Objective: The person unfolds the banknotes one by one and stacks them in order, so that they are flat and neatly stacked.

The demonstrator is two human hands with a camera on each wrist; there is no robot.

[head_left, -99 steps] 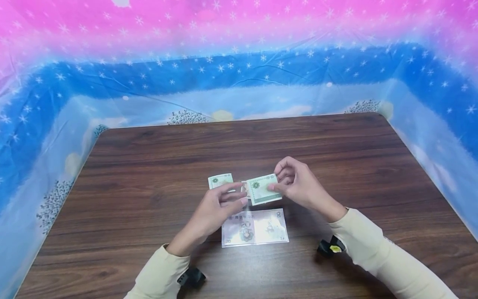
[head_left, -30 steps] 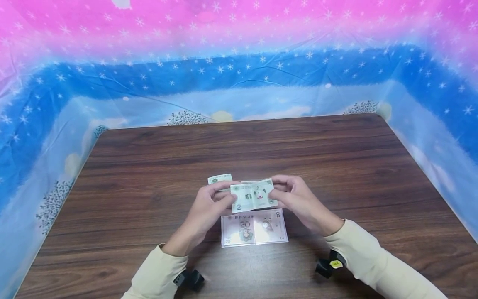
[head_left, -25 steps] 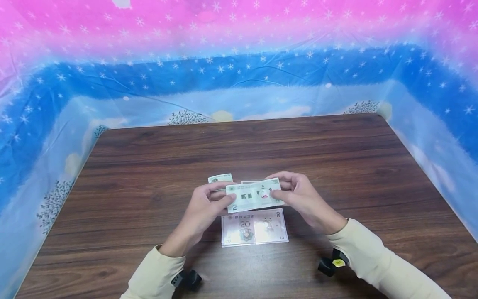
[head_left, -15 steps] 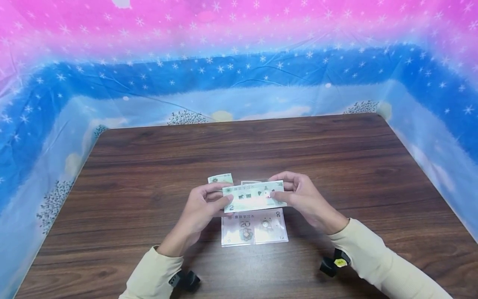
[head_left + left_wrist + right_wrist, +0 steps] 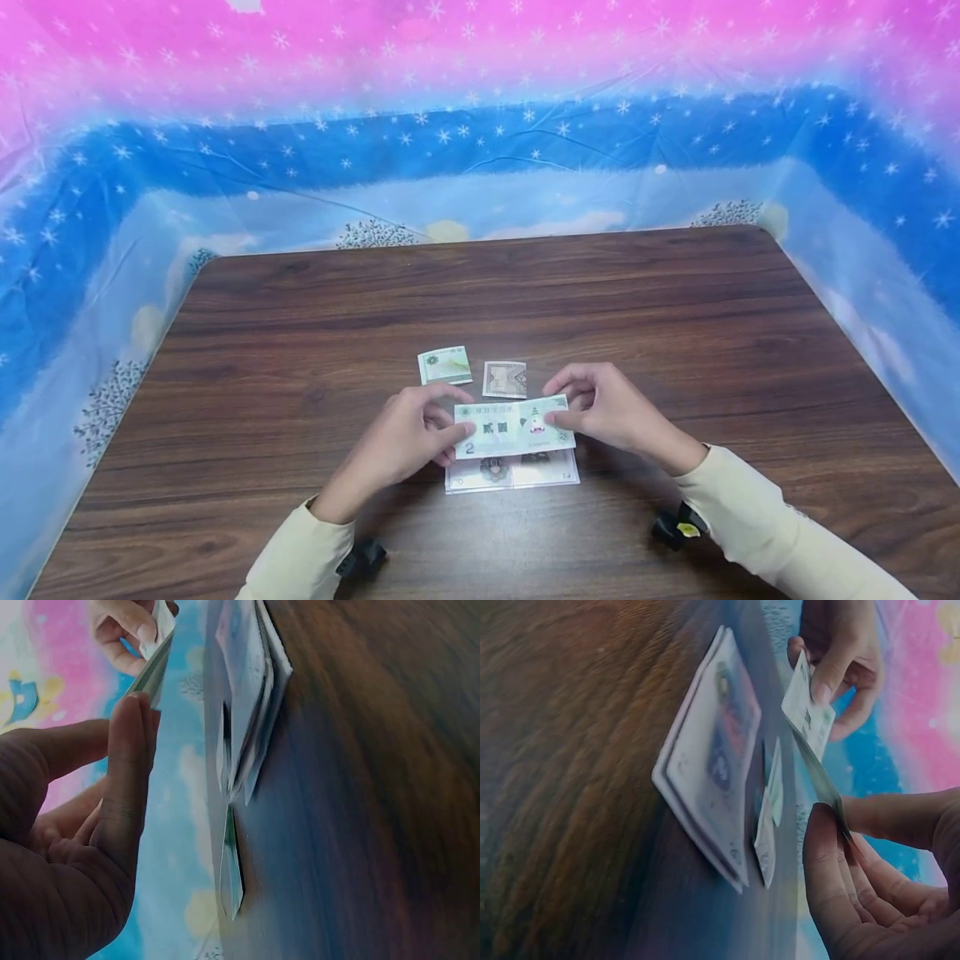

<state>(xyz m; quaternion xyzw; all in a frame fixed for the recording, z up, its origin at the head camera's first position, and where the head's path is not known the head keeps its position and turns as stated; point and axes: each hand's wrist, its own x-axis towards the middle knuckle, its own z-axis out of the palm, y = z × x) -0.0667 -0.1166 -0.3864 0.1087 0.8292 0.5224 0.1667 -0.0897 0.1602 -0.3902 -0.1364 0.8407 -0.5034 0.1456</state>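
Between my two hands a green play banknote (image 5: 506, 437) marked 2 is held stretched out, clear of the table in both wrist views. My left hand (image 5: 408, 437) pinches its left end between thumb and fingers. At the right end my right hand (image 5: 611, 412) pinches it the same way. Under the held note, partly hidden by it, lies a small stack of pinkish banknotes (image 5: 540, 475). Beyond the hands lie a folded green banknote (image 5: 445, 367) and, to its right, a folded brownish banknote (image 5: 505, 380).
The dark wood table (image 5: 300, 333) reaches to a snowflake-patterned pink and blue cloth (image 5: 480, 142) behind and at both sides. A black wrist camera (image 5: 363, 558) is strapped at the left sleeve, another wrist camera (image 5: 671, 529) at the right.
The green note, folded in half at first, has been opened out flat and now stretches between both hands. Both hands have since come nearer the body, over the pinkish stack, uncovering the folded notes behind.
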